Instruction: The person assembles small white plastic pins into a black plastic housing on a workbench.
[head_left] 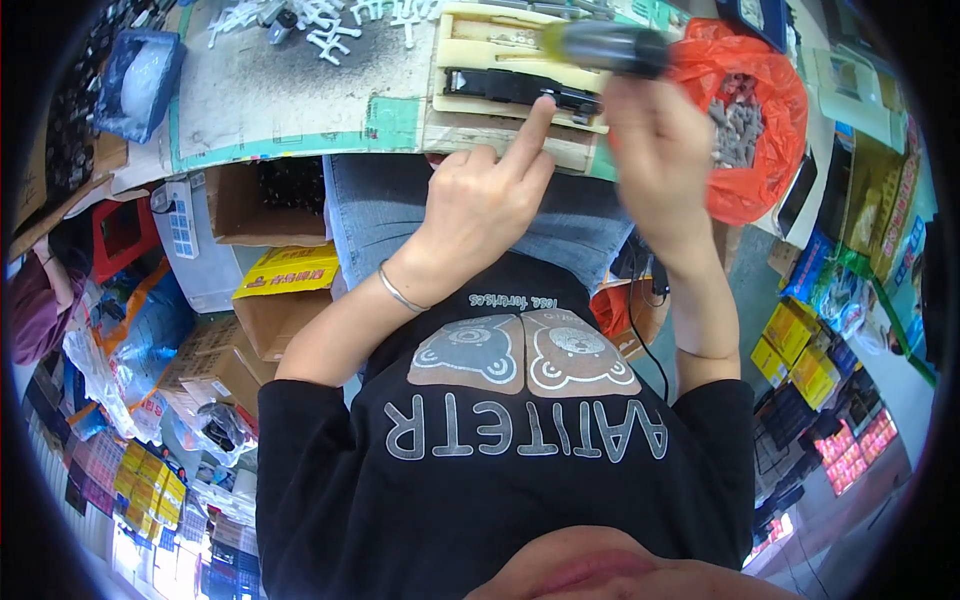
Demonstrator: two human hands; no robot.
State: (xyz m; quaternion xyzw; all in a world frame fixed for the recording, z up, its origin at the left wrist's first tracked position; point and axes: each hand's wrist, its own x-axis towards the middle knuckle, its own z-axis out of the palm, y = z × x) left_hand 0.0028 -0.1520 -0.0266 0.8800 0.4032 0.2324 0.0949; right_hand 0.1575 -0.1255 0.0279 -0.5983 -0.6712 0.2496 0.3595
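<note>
A long black plastic part [492, 86] lies in a slot of the cream-coloured fixture block [437, 55] on the table. My left hand [487, 190] reaches up to it, index finger stretched out with its tip on the part near a small shiny spot; the other fingers are loosely curled and hold nothing. At the right end of the fixture, my right hand [660, 150] is closed on a thick dark cylindrical tool [610, 48] with a yellow-green end. Motion smears both hand and tool, so the tool's exact kind is unclear. It hangs sideways above the fixture's upper slot.
Right of the fixture sits a red plastic bag [770, 185] with small grey parts [737, 120]. White branched plastic pieces [330, 38] lie at the table's far left, beside a blue tray [140, 85] with a clear bag. Cardboard boxes [230, 210] stand below the table edge.
</note>
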